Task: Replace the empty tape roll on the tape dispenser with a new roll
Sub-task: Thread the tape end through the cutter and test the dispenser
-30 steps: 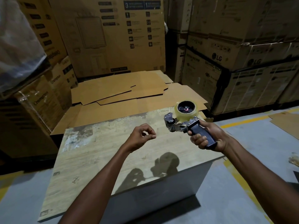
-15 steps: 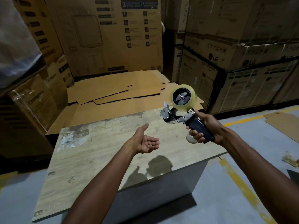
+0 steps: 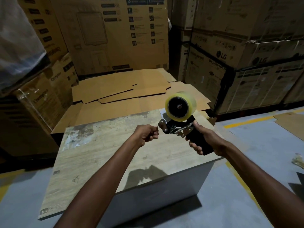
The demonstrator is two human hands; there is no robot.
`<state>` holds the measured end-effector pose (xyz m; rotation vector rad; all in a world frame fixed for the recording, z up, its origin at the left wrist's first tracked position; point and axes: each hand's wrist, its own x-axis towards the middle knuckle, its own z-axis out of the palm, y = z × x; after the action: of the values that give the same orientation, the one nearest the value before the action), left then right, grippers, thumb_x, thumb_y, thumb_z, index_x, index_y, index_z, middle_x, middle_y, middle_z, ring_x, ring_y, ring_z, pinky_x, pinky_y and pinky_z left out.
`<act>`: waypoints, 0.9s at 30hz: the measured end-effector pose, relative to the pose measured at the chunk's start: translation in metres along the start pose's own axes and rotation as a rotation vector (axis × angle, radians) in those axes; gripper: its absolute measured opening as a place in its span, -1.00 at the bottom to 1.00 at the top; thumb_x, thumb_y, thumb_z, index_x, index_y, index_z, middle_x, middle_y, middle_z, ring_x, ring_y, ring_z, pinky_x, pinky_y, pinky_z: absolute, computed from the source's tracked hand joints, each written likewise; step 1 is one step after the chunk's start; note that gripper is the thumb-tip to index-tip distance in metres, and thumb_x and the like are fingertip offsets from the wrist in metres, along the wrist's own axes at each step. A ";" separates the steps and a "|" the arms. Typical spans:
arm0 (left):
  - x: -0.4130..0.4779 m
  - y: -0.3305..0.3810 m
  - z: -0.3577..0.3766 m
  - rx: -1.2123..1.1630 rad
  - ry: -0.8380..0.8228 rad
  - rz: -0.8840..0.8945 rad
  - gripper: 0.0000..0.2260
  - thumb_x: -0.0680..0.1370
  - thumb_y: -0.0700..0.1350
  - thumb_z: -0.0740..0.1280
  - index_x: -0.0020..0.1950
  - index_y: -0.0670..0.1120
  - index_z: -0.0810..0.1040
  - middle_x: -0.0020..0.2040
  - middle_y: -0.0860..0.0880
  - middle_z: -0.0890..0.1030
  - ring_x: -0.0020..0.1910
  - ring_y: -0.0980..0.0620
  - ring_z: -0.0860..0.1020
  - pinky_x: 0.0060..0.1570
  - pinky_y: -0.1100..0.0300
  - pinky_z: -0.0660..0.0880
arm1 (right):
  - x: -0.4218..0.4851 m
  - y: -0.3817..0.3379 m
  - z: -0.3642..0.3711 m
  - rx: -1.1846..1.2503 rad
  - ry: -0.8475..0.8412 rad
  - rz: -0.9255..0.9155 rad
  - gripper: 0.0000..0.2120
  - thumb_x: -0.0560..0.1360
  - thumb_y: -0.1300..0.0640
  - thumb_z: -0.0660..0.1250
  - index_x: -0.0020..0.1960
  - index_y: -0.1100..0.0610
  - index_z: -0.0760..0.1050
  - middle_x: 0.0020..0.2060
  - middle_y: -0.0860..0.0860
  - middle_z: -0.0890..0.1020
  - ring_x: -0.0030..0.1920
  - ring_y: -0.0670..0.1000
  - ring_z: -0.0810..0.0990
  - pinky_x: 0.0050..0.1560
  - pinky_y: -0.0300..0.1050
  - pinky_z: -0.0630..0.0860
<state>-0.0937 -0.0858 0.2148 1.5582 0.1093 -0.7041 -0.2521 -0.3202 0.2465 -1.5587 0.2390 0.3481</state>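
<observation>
Closing from an open, palm-up pose, the left hand is now curling its fingers in, thumb meeting forefinger, just beside the metal front end of the tape dispenser. Nothing is showing between those fingertips; a clear tape end would be too faint to make out. The right hand is gripping the dispenser's black handle with all fingers wrapped round it, holding the tool up above the far right corner of the worktop, and it is turning it so the hub faces the camera more squarely than half a second ago. A full roll of clear tape is sitting on that hub, so the swap itself is looking done. Judging by where the left hand is going, the step in hand is likely drawing the tape's free end down through the front roller. Flattened cardboard is lying behind the worktop.
</observation>
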 end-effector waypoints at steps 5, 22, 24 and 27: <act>0.004 0.003 -0.009 0.159 0.140 0.208 -0.88 0.51 -0.28 0.51 -0.20 -0.29 0.66 -0.39 -0.12 0.64 -0.49 0.03 0.56 -0.49 0.26 0.43 | 0.009 0.023 0.014 0.061 -0.001 -0.051 -0.28 0.61 -0.43 0.05 0.07 0.25 0.49 -0.29 0.15 0.48 -0.41 0.06 0.36 -0.37 -0.10 0.33; 0.090 -0.044 0.021 0.608 -0.088 0.238 -0.70 0.57 -0.16 0.49 -0.36 -0.17 0.62 -0.38 -0.10 0.62 -0.40 0.01 0.50 -0.34 0.18 0.43 | -0.028 0.137 0.020 0.037 0.178 0.142 -0.24 0.50 -0.52 0.09 -0.14 0.22 0.49 -0.25 0.18 0.54 -0.35 0.09 0.49 -0.26 -0.09 0.42; 0.098 -0.062 0.032 0.664 -0.191 0.226 -0.70 0.59 -0.17 0.47 -0.35 -0.15 0.61 -0.38 -0.08 0.61 -0.40 0.03 0.48 -0.33 0.17 0.41 | -0.039 0.155 0.022 0.088 0.208 0.174 -0.28 0.51 -0.49 0.09 -0.10 0.21 0.50 -0.25 0.15 0.56 -0.35 0.09 0.50 -0.24 -0.07 0.41; 0.101 -0.088 0.051 0.720 -0.240 0.228 -0.70 0.62 -0.20 0.42 -0.31 -0.22 0.56 -0.41 -0.04 0.56 -0.42 0.23 0.51 -0.43 0.29 0.37 | -0.050 0.182 0.027 0.130 0.242 0.229 -0.28 0.59 -0.46 0.03 -0.09 0.22 0.48 -0.29 0.11 0.55 -0.37 0.06 0.48 -0.29 -0.11 0.39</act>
<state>-0.0724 -0.1552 0.0914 2.1035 -0.5491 -0.7858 -0.3671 -0.3000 0.0952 -1.4468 0.6204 0.3151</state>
